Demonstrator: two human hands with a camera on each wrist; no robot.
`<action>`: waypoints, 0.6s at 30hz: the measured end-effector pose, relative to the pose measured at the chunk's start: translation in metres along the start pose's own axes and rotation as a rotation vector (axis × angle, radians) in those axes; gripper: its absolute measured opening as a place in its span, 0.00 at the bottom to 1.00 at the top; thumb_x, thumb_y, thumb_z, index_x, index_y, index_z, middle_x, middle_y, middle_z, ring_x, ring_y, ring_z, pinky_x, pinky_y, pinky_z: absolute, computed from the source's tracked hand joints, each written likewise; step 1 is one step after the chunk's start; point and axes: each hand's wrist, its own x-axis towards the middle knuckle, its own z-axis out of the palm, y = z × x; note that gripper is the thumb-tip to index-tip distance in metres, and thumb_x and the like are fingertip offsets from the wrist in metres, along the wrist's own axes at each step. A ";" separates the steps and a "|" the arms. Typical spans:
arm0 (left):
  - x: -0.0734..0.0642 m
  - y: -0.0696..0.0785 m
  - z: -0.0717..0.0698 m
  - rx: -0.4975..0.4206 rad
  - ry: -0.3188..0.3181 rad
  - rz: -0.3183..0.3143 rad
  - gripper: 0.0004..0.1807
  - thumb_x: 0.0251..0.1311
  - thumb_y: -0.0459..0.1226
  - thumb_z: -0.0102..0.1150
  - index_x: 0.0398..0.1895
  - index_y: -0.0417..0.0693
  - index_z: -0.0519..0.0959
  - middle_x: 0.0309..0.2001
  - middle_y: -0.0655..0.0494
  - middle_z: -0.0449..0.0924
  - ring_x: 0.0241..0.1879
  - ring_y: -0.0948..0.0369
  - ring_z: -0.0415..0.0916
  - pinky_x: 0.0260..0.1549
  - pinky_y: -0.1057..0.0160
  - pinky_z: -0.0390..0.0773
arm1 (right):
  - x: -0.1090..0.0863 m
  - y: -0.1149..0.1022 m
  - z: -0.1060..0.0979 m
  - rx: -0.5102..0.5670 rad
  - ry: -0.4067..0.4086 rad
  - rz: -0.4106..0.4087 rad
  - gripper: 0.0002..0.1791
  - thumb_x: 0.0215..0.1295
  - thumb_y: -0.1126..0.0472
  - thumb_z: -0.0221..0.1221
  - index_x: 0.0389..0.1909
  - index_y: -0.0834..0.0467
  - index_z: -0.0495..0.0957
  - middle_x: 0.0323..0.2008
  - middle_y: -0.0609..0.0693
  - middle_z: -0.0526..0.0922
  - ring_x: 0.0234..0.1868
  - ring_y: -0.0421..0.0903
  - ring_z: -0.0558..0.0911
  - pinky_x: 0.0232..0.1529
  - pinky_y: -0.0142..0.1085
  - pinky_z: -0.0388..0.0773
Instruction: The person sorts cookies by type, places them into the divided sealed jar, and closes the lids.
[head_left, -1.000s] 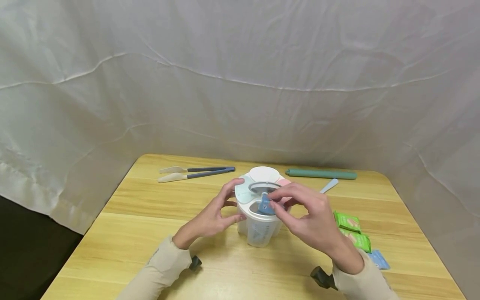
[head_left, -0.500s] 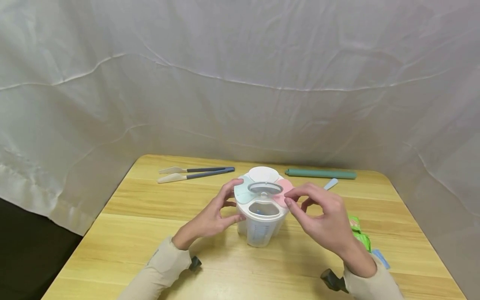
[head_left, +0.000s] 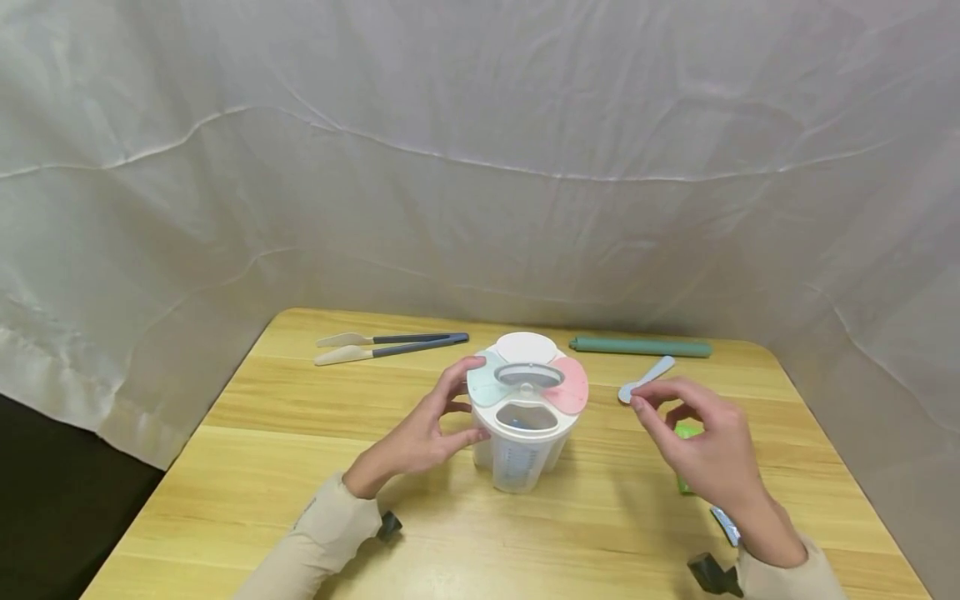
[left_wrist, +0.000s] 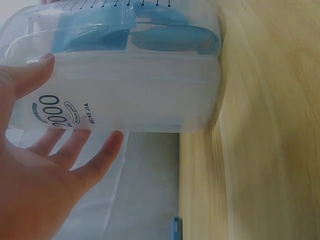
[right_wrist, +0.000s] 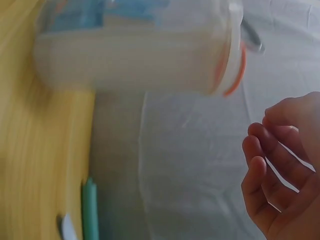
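Note:
A clear plastic compartmented container stands upright on the table. Its white lid has pastel flaps, among them a pink flap and a mint one; the front flap is raised over an opening. My left hand grips the container's left side, thumb in front and fingers behind. Through the wall, the left wrist view shows blue packets inside. To the right of the container, my right hand hovers over the table with loosely curled fingers and holds nothing. A green packet is partly hidden behind it.
Near my right wrist lies a blue packet. A pale blue spoon rests beyond the right hand. Dark-handled tongs lie at the back left, and a green cylinder at the back right. A grey curtain hangs behind the table.
The blue packet that my right hand held over the opening went into the container. That hand then moved right, away from the lid, toward the packets. My left hand kept its hold.

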 end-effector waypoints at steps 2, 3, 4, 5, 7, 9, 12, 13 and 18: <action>0.000 0.000 0.000 -0.001 0.000 -0.002 0.53 0.65 0.26 0.73 0.87 0.55 0.53 0.77 0.45 0.67 0.72 0.44 0.74 0.68 0.53 0.84 | -0.004 0.007 -0.007 -0.029 -0.012 0.023 0.20 0.55 0.80 0.74 0.41 0.54 0.90 0.33 0.44 0.90 0.37 0.26 0.83 0.34 0.19 0.81; 0.000 0.000 0.000 -0.002 0.001 -0.003 0.53 0.65 0.26 0.73 0.87 0.55 0.53 0.77 0.45 0.68 0.72 0.44 0.74 0.68 0.53 0.84 | -0.006 0.011 -0.010 -0.039 -0.018 0.035 0.20 0.55 0.80 0.74 0.41 0.54 0.90 0.33 0.44 0.90 0.36 0.26 0.83 0.34 0.19 0.81; 0.000 0.000 0.000 -0.001 0.001 -0.004 0.53 0.65 0.26 0.73 0.87 0.56 0.53 0.77 0.45 0.67 0.72 0.44 0.74 0.68 0.53 0.84 | -0.007 0.015 -0.013 -0.053 -0.030 0.046 0.20 0.55 0.80 0.74 0.41 0.54 0.90 0.33 0.44 0.90 0.36 0.26 0.83 0.35 0.19 0.81; 0.000 0.000 0.000 -0.001 0.002 -0.004 0.53 0.65 0.26 0.73 0.87 0.56 0.53 0.77 0.45 0.67 0.72 0.44 0.74 0.68 0.52 0.84 | -0.009 0.018 -0.016 -0.064 -0.042 0.058 0.20 0.56 0.80 0.74 0.42 0.53 0.90 0.33 0.44 0.91 0.36 0.26 0.83 0.35 0.18 0.81; 0.000 0.000 -0.001 0.000 0.002 0.000 0.53 0.65 0.26 0.73 0.87 0.56 0.53 0.78 0.45 0.67 0.72 0.44 0.74 0.68 0.52 0.84 | -0.012 0.025 -0.021 -0.092 -0.071 0.081 0.19 0.58 0.79 0.74 0.42 0.52 0.90 0.34 0.44 0.91 0.36 0.25 0.83 0.36 0.18 0.81; -0.001 -0.001 -0.001 0.002 0.000 0.004 0.53 0.66 0.27 0.73 0.87 0.56 0.53 0.79 0.46 0.65 0.72 0.44 0.74 0.68 0.51 0.84 | -0.015 0.030 -0.027 -0.126 -0.103 0.112 0.18 0.60 0.76 0.74 0.42 0.50 0.90 0.34 0.44 0.91 0.35 0.26 0.83 0.36 0.18 0.81; 0.000 -0.002 0.000 0.007 -0.005 0.013 0.53 0.66 0.27 0.73 0.87 0.57 0.52 0.79 0.46 0.64 0.72 0.44 0.74 0.67 0.50 0.84 | -0.019 0.038 -0.037 -0.172 -0.163 0.171 0.15 0.65 0.72 0.73 0.43 0.48 0.90 0.35 0.43 0.92 0.35 0.26 0.83 0.36 0.18 0.81; 0.000 -0.002 0.000 0.008 -0.007 0.014 0.53 0.67 0.27 0.73 0.87 0.57 0.52 0.80 0.46 0.64 0.72 0.44 0.75 0.67 0.51 0.84 | -0.021 0.040 -0.041 -0.186 -0.180 0.194 0.14 0.66 0.71 0.73 0.43 0.47 0.90 0.35 0.43 0.92 0.36 0.25 0.83 0.36 0.18 0.81; 0.000 -0.001 0.000 0.002 -0.008 0.010 0.53 0.66 0.28 0.73 0.87 0.57 0.52 0.80 0.46 0.64 0.72 0.44 0.74 0.68 0.50 0.84 | -0.032 0.057 -0.061 -0.231 -0.266 0.286 0.11 0.72 0.66 0.70 0.46 0.46 0.89 0.40 0.40 0.93 0.40 0.22 0.83 0.36 0.19 0.82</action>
